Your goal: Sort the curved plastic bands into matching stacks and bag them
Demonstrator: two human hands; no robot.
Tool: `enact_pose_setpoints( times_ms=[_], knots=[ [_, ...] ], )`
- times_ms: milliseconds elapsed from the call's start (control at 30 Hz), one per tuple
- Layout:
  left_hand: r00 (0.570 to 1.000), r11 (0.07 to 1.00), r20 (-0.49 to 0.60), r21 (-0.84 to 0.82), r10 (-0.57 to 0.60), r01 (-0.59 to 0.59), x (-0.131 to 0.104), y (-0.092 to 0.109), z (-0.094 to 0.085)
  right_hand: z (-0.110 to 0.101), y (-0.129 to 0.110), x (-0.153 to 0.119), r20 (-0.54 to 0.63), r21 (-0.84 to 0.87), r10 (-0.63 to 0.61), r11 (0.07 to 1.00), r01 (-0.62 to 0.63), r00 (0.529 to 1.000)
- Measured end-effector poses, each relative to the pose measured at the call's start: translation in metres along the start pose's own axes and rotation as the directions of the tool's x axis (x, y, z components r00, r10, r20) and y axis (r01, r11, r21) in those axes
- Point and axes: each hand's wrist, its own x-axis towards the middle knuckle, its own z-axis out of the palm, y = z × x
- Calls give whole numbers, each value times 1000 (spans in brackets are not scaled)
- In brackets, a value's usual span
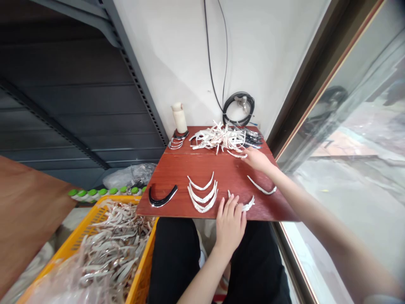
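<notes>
My right hand [255,159] reaches to the back of the red-brown table [177,169], its fingers closed on the end of a white curved strip [236,155]. Just behind it lies a tangled pile of white strips [218,137]. Near the front edge, my left hand [230,221] lies flat, fingers stretched over curved white strips [249,205] and partly hiding them. Left of it, several white curved strips [202,198] are nested in a stack. A single curved strip [262,187] rests to the right, beside my right forearm. At the left front sit black curved strips [162,200].
An orange crate [80,230] full of similar strips stands at lower left. On the table's back left are a cream cylinder [179,118] and curved pieces [175,142]; dark shiny strips [254,137] lie back right. A coiled black cable [226,114] leans against the wall.
</notes>
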Motion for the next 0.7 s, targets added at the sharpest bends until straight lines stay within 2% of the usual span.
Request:
enact_pose_setpoints(
  times_ms=[100, 200, 333, 400, 467, 567, 700],
  knots=[
    [1000, 1000, -8, -2, 7, -7, -1, 0, 0, 9, 3, 12, 11, -32, -3, 999, 4, 1000],
    [1000, 1000, -28, -2, 9, -9, -2, 0, 1, 5, 4, 13, 13, -73, -27, 997, 28, 1000],
    [1000, 1000, -21, 8, 14, -14, -3, 0, 3, -19, 2, 6, 40, -85, -42, 995, 45, 998],
    [1000, 1000, -15, 13, 16, -16, -3, 0, 3, -35, -9, 1, 65, -20, -30, 999, 31, 997],
    [1000, 1000, -17, 17, 15, -15, -3, 1, 3, -49, -30, -4, 73, 112, -32, 993, 23, 997],
    [1000, 1000, -13, 18, 11, -11, -3, 1, 2, -57, -79, -7, 32, 302, -79, 951, 65, 996],
    [1000, 1000, 5, 20, 14, -14, -4, 0, 1, -39, -146, -2, 40, 341, -261, 911, 232, 965]
  ],
)
